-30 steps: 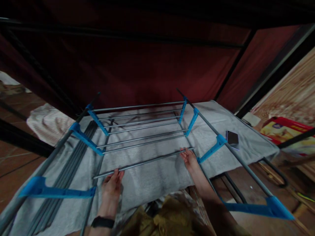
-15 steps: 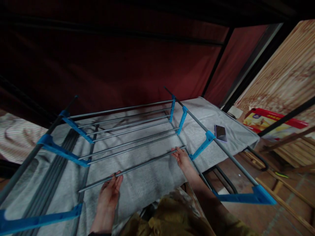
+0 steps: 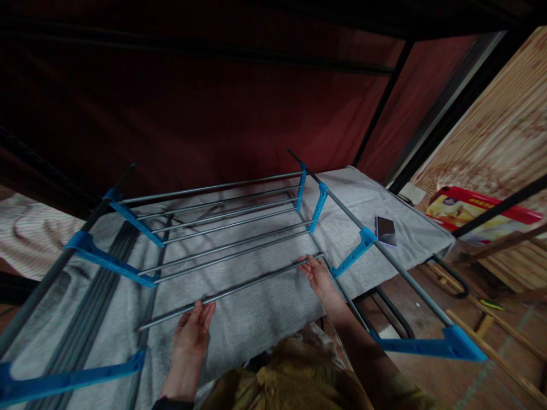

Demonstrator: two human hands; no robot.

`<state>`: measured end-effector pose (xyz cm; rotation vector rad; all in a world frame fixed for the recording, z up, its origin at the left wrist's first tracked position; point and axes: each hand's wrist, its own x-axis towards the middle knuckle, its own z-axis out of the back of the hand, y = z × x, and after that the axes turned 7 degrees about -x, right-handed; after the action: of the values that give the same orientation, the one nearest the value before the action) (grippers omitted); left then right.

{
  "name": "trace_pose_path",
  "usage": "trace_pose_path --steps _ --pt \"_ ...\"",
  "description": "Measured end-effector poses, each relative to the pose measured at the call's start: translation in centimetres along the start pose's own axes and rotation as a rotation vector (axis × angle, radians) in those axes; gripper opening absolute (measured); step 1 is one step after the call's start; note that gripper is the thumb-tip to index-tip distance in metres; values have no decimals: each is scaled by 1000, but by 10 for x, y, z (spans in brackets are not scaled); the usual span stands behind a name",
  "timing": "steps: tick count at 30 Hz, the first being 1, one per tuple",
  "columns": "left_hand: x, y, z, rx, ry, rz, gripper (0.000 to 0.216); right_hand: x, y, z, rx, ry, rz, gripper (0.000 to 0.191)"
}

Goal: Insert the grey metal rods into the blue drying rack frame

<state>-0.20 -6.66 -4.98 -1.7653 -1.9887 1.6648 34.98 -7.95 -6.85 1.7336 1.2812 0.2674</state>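
Between my hands runs a loose grey metal tube (image 3: 252,283), slanting up to the right above the cloth. My left hand (image 3: 193,331) is closed on it near its left end, palm up. Close to its right end, the fingers of my right hand (image 3: 317,274) pinch the same tube. Both tube ends are free, near the side rails. Around it lies a rack frame of grey tubes with blue plastic brackets (image 3: 350,254). Several thin cross tubes (image 3: 231,250) join the left and right brackets at the far part. A blue bracket (image 3: 77,378) sits at the near left.
Beneath the frame a grey cloth (image 3: 256,324) covers the surface. Several loose tubes (image 3: 92,290) lie on it at the left, and a phone (image 3: 386,232) at the right. A red and yellow box (image 3: 478,213) and wooden pieces (image 3: 513,265) stand beyond the right edge.
The view has shifted slightly. Both hands keep their grip on the tube, which stays in nearly the same place within the frame.
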Motion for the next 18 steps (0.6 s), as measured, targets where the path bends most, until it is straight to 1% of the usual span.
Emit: trace_pose_path --steps 6,11,15,18 --pt "-2 1 -2 15 -7 -29 26 2 -1 4 -18 13 3 24" --pt "-3 0 -2 5 -1 -21 26 2 -2 4 -46 7 22 23" --pt "-5 -1 -3 -9 -28 -10 25 2 -2 4 -67 14 36 18" --pt "-8 -2 -3 -21 -3 0 24 3 -3 7 -69 24 25 16"
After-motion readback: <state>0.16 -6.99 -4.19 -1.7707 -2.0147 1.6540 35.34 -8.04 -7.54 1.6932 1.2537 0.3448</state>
